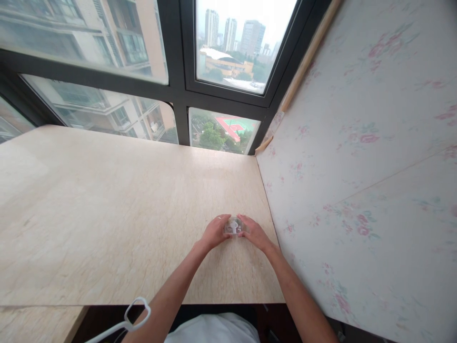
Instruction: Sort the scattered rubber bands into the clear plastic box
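A small clear plastic box [234, 226] with some white and dark contents rests on or just above the beige stone sill. What lies inside is too small to make out. My left hand [216, 231] grips its left end, fingers at the far side and thumb at the near side. Around the right end, my right hand [252, 232] closes in the same way. Both palms face each other with the box between them.
The marbled sill [107, 209] stretches away to the left. Dark-framed windows [182, 71] rise behind it. A flower-patterned wall [357, 190] stands close on the right. At the lower left, a white looped handle [137, 314] sticks up near the sill's front edge.
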### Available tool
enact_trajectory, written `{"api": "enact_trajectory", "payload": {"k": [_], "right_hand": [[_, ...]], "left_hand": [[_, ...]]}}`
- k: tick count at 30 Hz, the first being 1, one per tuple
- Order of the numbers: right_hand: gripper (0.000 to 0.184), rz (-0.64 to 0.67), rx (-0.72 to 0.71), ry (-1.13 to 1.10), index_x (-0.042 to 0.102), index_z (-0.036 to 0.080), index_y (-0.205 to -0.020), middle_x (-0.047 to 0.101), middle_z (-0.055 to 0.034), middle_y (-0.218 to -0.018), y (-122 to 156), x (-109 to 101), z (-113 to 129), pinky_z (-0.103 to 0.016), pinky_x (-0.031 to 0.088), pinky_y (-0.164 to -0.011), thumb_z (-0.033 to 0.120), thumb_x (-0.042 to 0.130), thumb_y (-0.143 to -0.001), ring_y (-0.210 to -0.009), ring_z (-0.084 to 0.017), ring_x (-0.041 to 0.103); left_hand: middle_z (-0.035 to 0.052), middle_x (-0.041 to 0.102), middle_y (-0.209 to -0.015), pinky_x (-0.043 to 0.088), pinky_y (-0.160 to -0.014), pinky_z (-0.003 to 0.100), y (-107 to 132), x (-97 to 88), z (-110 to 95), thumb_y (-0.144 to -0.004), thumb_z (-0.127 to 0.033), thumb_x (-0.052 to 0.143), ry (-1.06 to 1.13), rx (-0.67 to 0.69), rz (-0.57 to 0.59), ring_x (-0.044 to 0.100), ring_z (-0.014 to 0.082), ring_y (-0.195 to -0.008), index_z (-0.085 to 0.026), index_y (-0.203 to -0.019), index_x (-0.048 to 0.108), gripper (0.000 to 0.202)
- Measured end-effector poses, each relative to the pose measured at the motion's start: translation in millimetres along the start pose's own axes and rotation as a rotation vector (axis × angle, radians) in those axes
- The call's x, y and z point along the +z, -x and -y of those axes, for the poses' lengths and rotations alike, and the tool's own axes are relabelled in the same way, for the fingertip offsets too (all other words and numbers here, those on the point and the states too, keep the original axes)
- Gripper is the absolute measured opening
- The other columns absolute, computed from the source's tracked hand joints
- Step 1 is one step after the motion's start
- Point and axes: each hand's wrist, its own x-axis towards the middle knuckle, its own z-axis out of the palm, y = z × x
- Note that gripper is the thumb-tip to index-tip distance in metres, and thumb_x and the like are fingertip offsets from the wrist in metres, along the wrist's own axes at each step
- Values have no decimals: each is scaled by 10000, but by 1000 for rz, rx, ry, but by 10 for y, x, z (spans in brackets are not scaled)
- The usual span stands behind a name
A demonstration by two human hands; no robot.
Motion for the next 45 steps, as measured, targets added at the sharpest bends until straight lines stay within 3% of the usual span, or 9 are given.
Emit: {"api": "enact_trajectory", "payload": {"k": [11,23,31,36,45], "right_hand": [[627,-28,-15,-30,419,279,-1389,469,-66,-1399,63,55,-38,-459,276,-1112,389,627,-808,-1315,-221,385],[623,5,18,92,447,197,-1373,453,-115,-1405,17,67,54,-462,274,-1107,216,607,-772,-1314,-235,388],[623,22,-55,133,447,210,-1372,367,-107,-1463,13,88,204,-471,183,-1141,175,612,-773,-1377,-223,271],[429,17,-73,146,576,235,-1255,422,-65,-1432,48,171,198,-454,262,-1120,173,536,-832,-1364,-210,302],[387,-18,-54,148,653,222,-1151,470,-40,-1394,29,204,174,-418,323,-1096,105,525,-805,-1350,-214,331]], "left_hand": [[159,488,-1361,354,-1051,447,15,85,69,-678,-261,706,2,52,-48,436,287,-1270,-166,-1341,411,732],[162,427,-1413,323,-1070,449,38,90,167,-652,-333,756,173,21,-67,417,275,-1290,-172,-1388,362,850],[126,492,-1368,338,-1053,459,93,125,193,-735,-284,679,174,54,-105,461,247,-1252,-210,-1357,412,680],[141,488,-1368,336,-1058,452,56,117,210,-720,-308,692,163,87,-87,453,254,-1261,-194,-1351,413,700],[152,492,-1358,349,-1049,444,24,130,204,-701,-295,713,125,73,-79,464,268,-1251,-175,-1348,407,725]]}}
